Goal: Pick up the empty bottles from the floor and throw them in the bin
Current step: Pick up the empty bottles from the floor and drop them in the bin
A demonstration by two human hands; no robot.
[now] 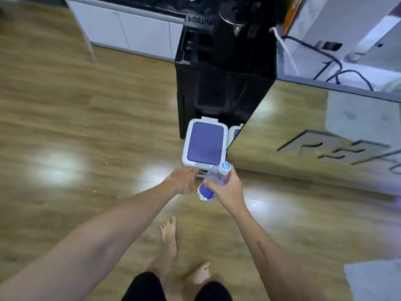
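A small white bin (186, 146) with a purple-blue lid stands on the wooden floor against a black cabinet; its lid is down. My right hand (227, 190) grips a clear plastic bottle (211, 187) with a blue label and a white-blue cap, held tilted just in front of the bin's near edge. My left hand (183, 179) reaches to the bin's front left corner, fingertips touching or nearly touching the rim by the lid's grey front tab, holding nothing.
The black cabinet (223, 83) rises behind the bin. A mirrored panel (303, 137) runs along the right. White cupboards (134, 33) line the far wall. My bare feet (169, 235) stand on the wooden floor below my arms. A pale mat corner (375, 279) lies at bottom right.
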